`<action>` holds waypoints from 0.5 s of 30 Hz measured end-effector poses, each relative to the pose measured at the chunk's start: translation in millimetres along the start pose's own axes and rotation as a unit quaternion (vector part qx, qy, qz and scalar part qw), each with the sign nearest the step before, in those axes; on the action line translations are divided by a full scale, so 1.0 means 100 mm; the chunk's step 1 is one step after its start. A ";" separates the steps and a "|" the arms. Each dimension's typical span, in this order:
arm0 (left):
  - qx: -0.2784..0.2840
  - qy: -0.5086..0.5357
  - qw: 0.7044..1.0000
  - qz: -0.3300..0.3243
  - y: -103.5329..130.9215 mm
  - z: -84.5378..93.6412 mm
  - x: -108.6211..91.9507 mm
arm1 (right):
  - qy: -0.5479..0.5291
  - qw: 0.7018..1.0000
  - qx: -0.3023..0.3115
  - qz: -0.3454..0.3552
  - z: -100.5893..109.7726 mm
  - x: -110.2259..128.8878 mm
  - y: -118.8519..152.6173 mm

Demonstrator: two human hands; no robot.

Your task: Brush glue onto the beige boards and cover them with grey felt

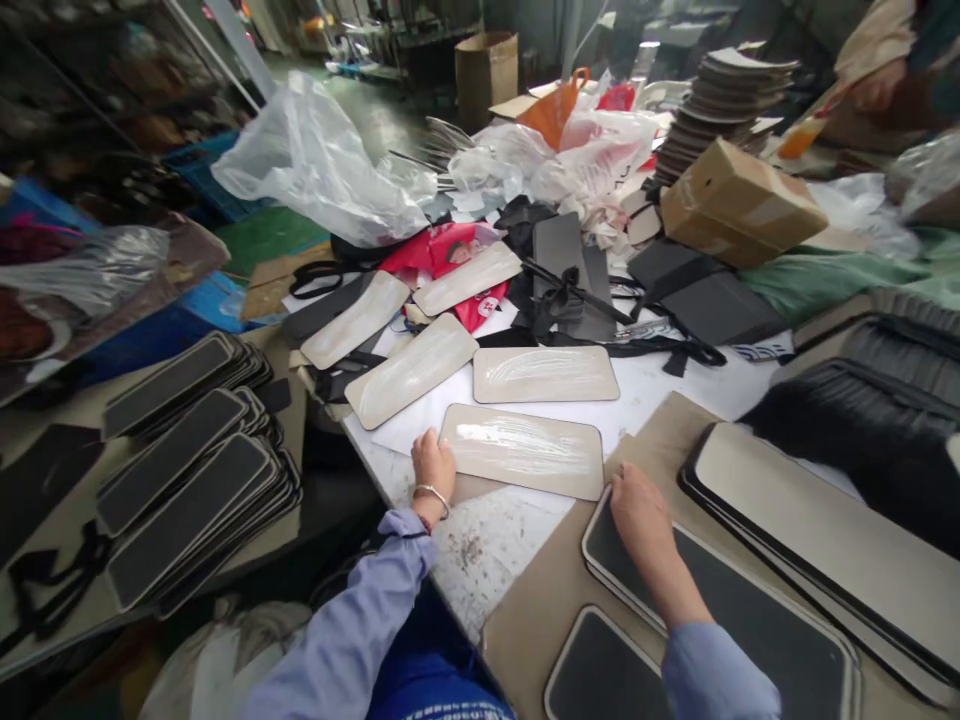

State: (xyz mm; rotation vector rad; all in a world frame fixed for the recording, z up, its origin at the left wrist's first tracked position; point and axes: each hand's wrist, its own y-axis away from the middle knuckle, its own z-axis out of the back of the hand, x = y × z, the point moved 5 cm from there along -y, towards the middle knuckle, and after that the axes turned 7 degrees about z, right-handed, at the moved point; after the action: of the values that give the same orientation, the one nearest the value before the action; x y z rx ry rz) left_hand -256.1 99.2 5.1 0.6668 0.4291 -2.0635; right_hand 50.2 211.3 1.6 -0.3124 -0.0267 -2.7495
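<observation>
A beige rounded panel (521, 452) with wet white streaks lies in front of me. My left hand (433, 468) pinches its left end, fingers closed. At its right end is my right hand (634, 500), fingers bent together, over the corner of a dark panel stack (742, 590); whether it grips the streaked panel's corner is unclear. Just beyond lies another streaked panel (546, 374), with more coated panels (411, 370) (354, 322) (469, 280) to the left and behind.
Stacked dark panels (191, 520) stand at the left. Large beige panels (817, 520) and black bristle-like material (877, 400) lie right. Behind are plastic bags (315, 160), a cardboard box (739, 205) and a tall stack (712, 115). Another person's hand (879, 85) shows at upper right.
</observation>
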 end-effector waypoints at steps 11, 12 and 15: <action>0.099 0.026 0.993 0.063 -0.28 -0.01 0.11 | -0.026 0.988 0.079 -0.130 -0.03 0.09 -0.23; 0.107 0.031 0.991 0.071 -0.31 -0.01 0.13 | -0.030 0.986 0.087 -0.141 -0.03 0.09 -0.25; 0.130 0.051 0.986 0.088 -0.38 -0.02 0.17 | -0.036 0.983 0.094 -0.156 -0.01 0.09 -0.30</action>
State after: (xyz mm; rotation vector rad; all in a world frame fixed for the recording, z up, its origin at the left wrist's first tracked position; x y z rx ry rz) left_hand -295.3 109.7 -4.6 0.9347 0.1524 -1.9389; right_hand 30.7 236.1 3.8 -0.3818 -0.3840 -3.0122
